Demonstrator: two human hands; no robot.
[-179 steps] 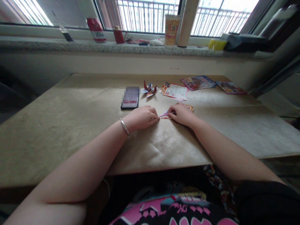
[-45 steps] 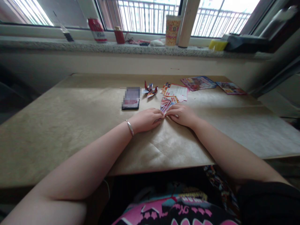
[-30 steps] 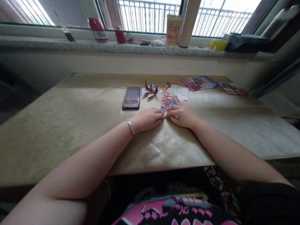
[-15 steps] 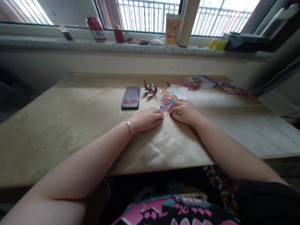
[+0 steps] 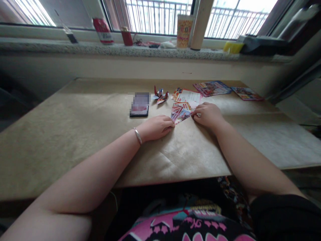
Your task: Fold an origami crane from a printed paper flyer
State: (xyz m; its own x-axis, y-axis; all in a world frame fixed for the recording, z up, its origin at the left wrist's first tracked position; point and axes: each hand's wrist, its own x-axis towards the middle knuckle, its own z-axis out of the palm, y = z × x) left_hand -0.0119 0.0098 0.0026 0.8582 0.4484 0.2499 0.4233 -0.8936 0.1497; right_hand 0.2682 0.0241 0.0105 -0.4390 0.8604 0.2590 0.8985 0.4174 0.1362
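A colourful printed paper (image 5: 180, 112), folded into a small piece with a slanting lower edge, lies flat on the table in front of me. At its lower left corner, the closed fingers of my left hand (image 5: 157, 128) pinch it against the tabletop. My right hand (image 5: 208, 116) has its fingers bunched on the right corner of the same paper. Just behind it lies another printed sheet (image 5: 191, 96) with a white text area. A folded paper figure (image 5: 161, 95) with pointed red tips stands to the left of that sheet.
A phone (image 5: 139, 104) lies left of the paper figure. Farther back on the right are a stack of printed sheets (image 5: 212, 88) and a smaller one (image 5: 247, 93). On the windowsill (image 5: 82, 49) stand a red can (image 5: 102, 31), a patterned cup (image 5: 185, 31) and other items.
My right hand has slid right and slightly away from me along the paper's lower edge to its right corner, uncovering more of the print. My left hand stays put.
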